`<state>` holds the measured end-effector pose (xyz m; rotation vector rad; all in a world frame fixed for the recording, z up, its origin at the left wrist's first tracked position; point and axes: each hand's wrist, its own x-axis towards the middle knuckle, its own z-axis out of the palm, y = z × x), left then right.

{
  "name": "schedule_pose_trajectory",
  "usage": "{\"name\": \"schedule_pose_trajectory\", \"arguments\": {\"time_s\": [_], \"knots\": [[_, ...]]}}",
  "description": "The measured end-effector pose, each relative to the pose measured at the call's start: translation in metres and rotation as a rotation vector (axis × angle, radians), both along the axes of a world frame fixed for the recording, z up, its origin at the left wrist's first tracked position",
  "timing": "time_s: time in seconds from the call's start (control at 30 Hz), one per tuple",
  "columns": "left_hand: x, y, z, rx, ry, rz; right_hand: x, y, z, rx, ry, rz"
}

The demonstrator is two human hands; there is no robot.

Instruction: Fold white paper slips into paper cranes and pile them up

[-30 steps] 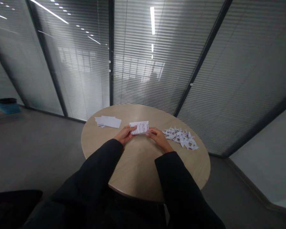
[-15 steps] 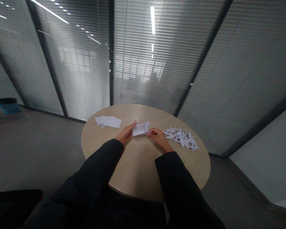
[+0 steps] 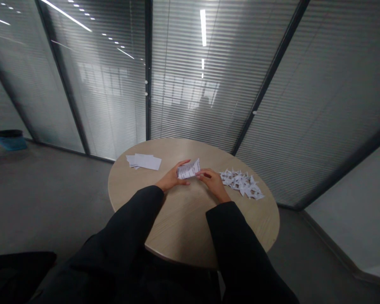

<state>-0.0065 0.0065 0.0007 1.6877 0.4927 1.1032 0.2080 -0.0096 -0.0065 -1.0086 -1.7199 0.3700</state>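
Observation:
Between my hands, over the middle of the round table, is a small sheet of paper [image 3: 189,169] with rows of dark print, bent so that its right corner curves up. My left hand [image 3: 173,177] grips the paper's left end, with fingers along the upper and lower edges. At the right edge, the fingertips of my right hand [image 3: 211,180] pinch the sheet. Just beyond my right hand lies a pile of folded white paper pieces [image 3: 242,183] with pointed ends.
A few flat white paper slips [image 3: 145,161] overlap at the left of the wooden table [image 3: 190,215]. Glass panels with blinds [image 3: 193,76] stand close behind the table. A blue bin with a dark rim [image 3: 11,141] is on the floor far left.
The paper has bent into a curve, its right corner now standing higher. My left hand has shifted slightly right, its fingers now spread to both edges. My right hand has barely moved.

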Motion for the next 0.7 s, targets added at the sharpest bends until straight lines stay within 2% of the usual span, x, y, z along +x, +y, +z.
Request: {"name": "schedule_pose_trajectory", "arguments": {"time_s": [0.13,0.47,0.7], "knots": [[-0.001,0.003,-0.002,0.118,0.047,0.052,0.001,-0.001,0.002,0.011,-0.009,0.027],[-0.002,0.0,-0.002,0.112,0.045,0.063,0.003,0.001,0.001,-0.068,0.005,0.038],[-0.002,-0.006,0.002,0.118,0.088,0.126,-0.002,0.002,-0.001,-0.111,0.15,0.021]]}}
